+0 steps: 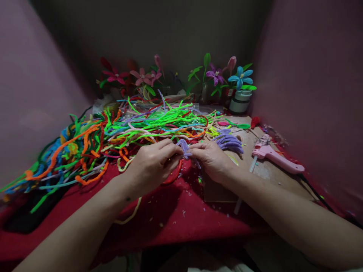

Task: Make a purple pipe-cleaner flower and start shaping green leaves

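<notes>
Between my two hands is a bent purple pipe cleaner (184, 146), folded into a narrow loop. The fingers of my left hand (155, 156) are closed in a pinch on its left side. My right hand (211, 156) pinches its right side, thumb and forefinger together. A thin purple end hangs just below the right fingertips. Just behind my right hand lies a bunch of purple pipe cleaner pieces (229, 142) on a piece of cardboard (263, 175). Beyond my left hand spreads a large pile of loose pipe cleaners (159, 122) in many colours.
A pink glue gun (279, 158) with a clear glue stick rests on the cardboard at right. Finished pipe cleaner flowers stand along the back, among them a blue flower (241, 78) in a pale jar (240, 102). Purple scraps dot the red cloth (170, 219). Walls close in both sides.
</notes>
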Available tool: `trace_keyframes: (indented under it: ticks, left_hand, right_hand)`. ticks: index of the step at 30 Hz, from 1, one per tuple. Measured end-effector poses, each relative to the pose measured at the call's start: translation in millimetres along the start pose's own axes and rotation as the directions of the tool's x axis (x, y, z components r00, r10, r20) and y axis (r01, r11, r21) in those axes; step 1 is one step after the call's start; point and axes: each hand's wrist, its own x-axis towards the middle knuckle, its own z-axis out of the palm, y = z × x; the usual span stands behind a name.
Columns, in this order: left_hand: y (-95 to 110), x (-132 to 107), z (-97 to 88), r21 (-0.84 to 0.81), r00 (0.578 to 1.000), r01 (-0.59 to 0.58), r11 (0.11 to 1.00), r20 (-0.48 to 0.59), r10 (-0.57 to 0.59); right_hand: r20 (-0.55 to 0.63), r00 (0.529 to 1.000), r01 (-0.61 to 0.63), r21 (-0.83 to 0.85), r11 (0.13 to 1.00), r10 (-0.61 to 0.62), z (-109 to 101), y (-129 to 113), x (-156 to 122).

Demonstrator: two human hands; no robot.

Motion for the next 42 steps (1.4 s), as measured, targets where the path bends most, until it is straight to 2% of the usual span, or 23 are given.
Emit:
trace_keyframes:
  ticks: [3, 7, 15, 21, 25, 28, 30, 32, 33, 34, 36, 38, 40, 42]
  left_hand:
    - [-2, -2, 2.7, 0.095, 1.0, -0.023, 0.995, -0.007, 0.024]
    - [-2, -4, 4.9, 0.194, 1.0, -0.012, 0.981, -0.007, 0.014]
    - [4, -5, 9.6, 0.354, 1.0, -0.007, 0.935, 0.024, -0.001]
    - [13, -7, 15.9, 0.502, 0.994, -0.072, 0.862, 0.105, 0.022]
    - [22, -8, 20.2, 0.528, 0.988, -0.105, 0.843, 0.15, 0.029]
    - [21, -6, 17.3, 0.405, 0.986, -0.096, 0.909, 0.163, 0.032]
    - [16, -4, 13.1, 0.192, 0.993, -0.039, 0.981, 0.116, 0.016]
    - [10, 0, 9.1, -0.086, 0.997, 0.083, 0.993, -0.001, -0.083]
    - [7, 1, 7.8, -0.242, 0.984, 0.159, 0.957, -0.045, -0.175]
    - [4, 3, 7.1, -0.401, 0.957, 0.242, 0.884, -0.052, -0.286]
    - [2, 5, 7.1, -0.66, 0.876, 0.402, 0.635, 0.073, -0.478]
    - [4, 5, 7.9, -0.773, 0.807, 0.496, 0.395, 0.242, -0.539]
    - [8, 6, 8.3, -0.792, 0.769, 0.531, 0.302, 0.3, -0.565]
    - [13, 6, 7.9, -0.789, 0.754, 0.541, 0.292, 0.3, -0.585]
  right_hand:
    - [-0.012, 1.0, 0.02, -0.081, 0.997, -0.021, -1, 1, 1]
    - [-0.009, 1.0, 0.0, -0.116, 0.993, -0.001, -1, 1, 0]
    - [-0.01, 0.999, 0.042, -0.285, 0.958, -0.046, 4, -3, -6]
    - [-0.032, 0.987, 0.129, -0.444, 0.887, -0.16, 10, -3, -9]
    - [-0.023, 0.991, 0.112, -0.386, 0.916, -0.131, 9, 0, -10]
    - [-0.037, 0.999, 0.017, -0.198, 0.98, -0.025, 6, 1, -11]
    - [-0.041, 0.999, -0.038, -0.096, 0.995, 0.034, 5, 1, -10]
    - [-0.03, 0.997, -0.078, -0.011, 0.997, 0.077, 5, 1, -9]
    - [-0.032, 0.995, -0.097, 0.035, 0.995, 0.098, 5, 0, -9]
    - [-0.041, 0.992, -0.114, 0.074, 0.991, 0.117, 5, -1, -9]
    - [-0.068, 0.987, -0.14, 0.124, 0.982, 0.149, 6, -1, -8]
    - [-0.087, 0.984, -0.141, 0.127, 0.982, 0.153, 6, -1, -7]
    - [-0.08, 0.986, -0.137, 0.127, 0.982, 0.147, 6, 0, -7]
    - [-0.067, 0.987, -0.133, 0.144, 0.981, 0.144, 7, 1, -7]
